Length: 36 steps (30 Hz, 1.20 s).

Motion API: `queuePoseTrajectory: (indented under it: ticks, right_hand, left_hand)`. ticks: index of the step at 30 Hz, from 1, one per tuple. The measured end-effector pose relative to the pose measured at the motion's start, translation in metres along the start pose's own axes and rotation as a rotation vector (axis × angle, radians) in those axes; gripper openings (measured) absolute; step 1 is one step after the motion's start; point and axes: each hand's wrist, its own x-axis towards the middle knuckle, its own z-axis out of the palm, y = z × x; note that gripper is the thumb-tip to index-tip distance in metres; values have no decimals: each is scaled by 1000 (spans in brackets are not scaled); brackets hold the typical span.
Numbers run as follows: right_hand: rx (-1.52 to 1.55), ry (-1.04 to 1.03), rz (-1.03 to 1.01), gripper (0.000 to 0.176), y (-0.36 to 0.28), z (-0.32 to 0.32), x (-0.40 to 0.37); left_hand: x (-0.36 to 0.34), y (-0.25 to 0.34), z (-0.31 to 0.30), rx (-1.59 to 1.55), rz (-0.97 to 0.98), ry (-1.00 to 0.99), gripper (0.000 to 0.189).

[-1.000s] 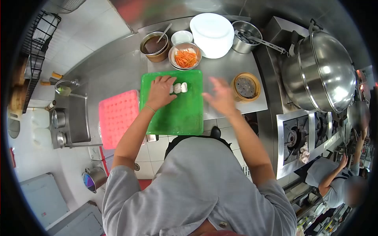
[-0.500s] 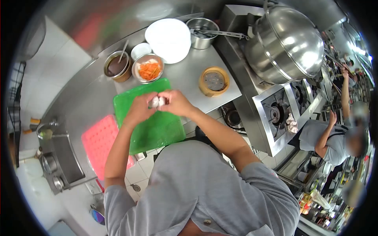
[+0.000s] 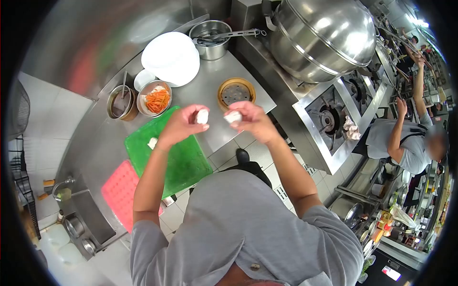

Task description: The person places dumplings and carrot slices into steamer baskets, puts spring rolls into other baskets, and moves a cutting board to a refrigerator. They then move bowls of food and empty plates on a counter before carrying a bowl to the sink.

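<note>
My left hand (image 3: 183, 126) is raised above the right side of the green cutting board (image 3: 183, 164), fingers closed on a small white dumpling-like piece (image 3: 202, 116). Facing it, my right hand (image 3: 256, 123) pinches a similar white piece (image 3: 233, 117) just in front of the round bamboo steamer (image 3: 221, 95). The two hands are apart. A third small white piece (image 3: 152, 143) lies on the board's left part, beside my left wrist. Inside the steamer is a pale liner with holes.
Behind the board stand a bowl of shredded carrot (image 3: 158, 101), a sauce pot (image 3: 130, 113) and white plates (image 3: 171, 59). A metal pot (image 3: 215, 52) with a long-handled tool is farther back. Right are a large domed vessel (image 3: 324, 43), gas burners (image 3: 327, 121) and a co-worker (image 3: 396, 140).
My hands were together over the board and have moved apart, right hand going toward the steamer. A white piece on the board now shows. The view has shifted.
</note>
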Motion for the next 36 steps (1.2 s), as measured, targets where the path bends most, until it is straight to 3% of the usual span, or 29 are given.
queuePoseTrajectory:
  ticks: [6,9,12,15,19,22,30,33,36]
  right_hand:
    - [331,229,170,42,9,-56,1]
    - [-279,289,199,38,6,-67,17]
    - [-675,339,-7,36,11,-77,45]
    - [-1092,219,-25,32,-12,-76,77]
    - [-1411,100,-128,24,4,-85,113]
    - [-1452,68,-307,21,0,-84,112]
    - [-1514,120,-298,21,-2,-91,111]
    - [-1451,222,-347,26,4,-95,100]
    - [-1268,292,-512,27,-16,-87,75]
  left_hand:
    - [78,13,24,750,109,170,45]
    - [113,2,43,963,121,233,42]
    - [142,-12,56,1159,123,232,39]
    - [164,-26,58,1275,172,250,37]
    - [171,-25,63,1343,139,226,31]
    - [168,-17,65,1343,154,200,30]
    - [165,-22,60,1316,148,226,32]
    - [115,2,36,1140,199,312,42]
    - [8,18,-31,1136,110,328,53]
